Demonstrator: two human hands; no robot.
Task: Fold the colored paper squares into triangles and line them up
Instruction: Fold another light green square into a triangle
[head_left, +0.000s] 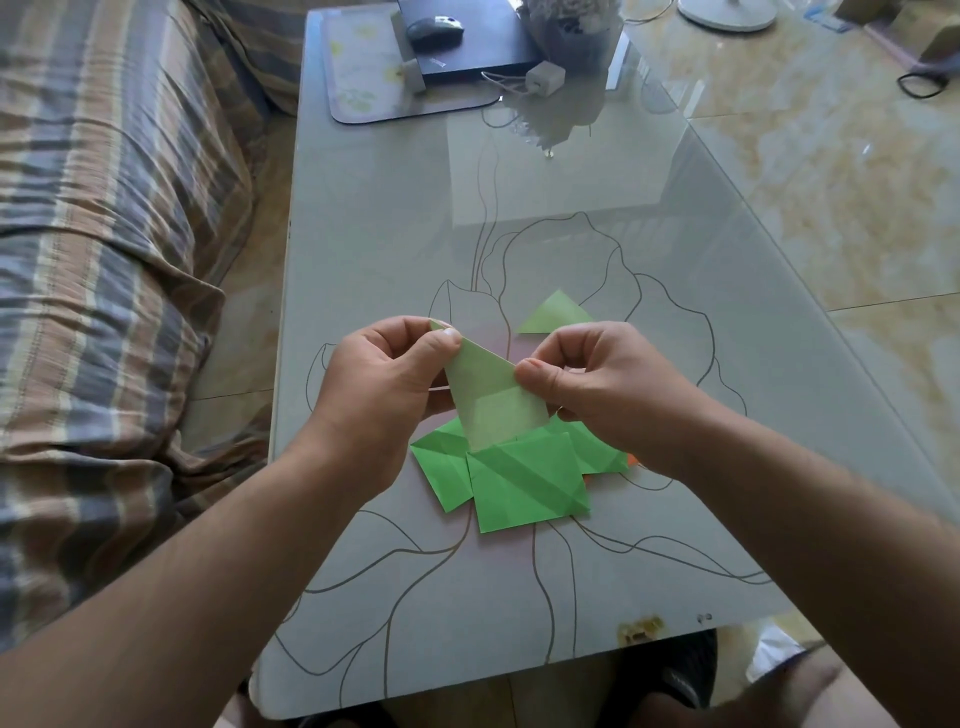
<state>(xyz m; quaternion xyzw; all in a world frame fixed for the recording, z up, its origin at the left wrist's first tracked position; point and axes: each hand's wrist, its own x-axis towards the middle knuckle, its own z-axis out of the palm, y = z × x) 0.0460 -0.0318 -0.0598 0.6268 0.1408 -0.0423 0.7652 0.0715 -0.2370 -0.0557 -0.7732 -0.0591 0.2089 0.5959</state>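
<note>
Holding a pale green paper (488, 395) up above the glass table (374, 249), left hand (384, 374) pinching its far-left corner, right hand (592, 379) pinching its right edge. Just below, nearer, a loose pile of green squares (519, 483) lying on the table. Farther off, beyond the right hand, one folded green triangle (556, 314) lying flat.

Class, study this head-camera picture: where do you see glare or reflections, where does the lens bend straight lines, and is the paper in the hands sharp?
Head view: the glass table mirrors a bright window patch mid-surface; its edges bow outward from wide-angle distortion; the held green paper, pinched by the left hand and right hand, is sharp.
</note>
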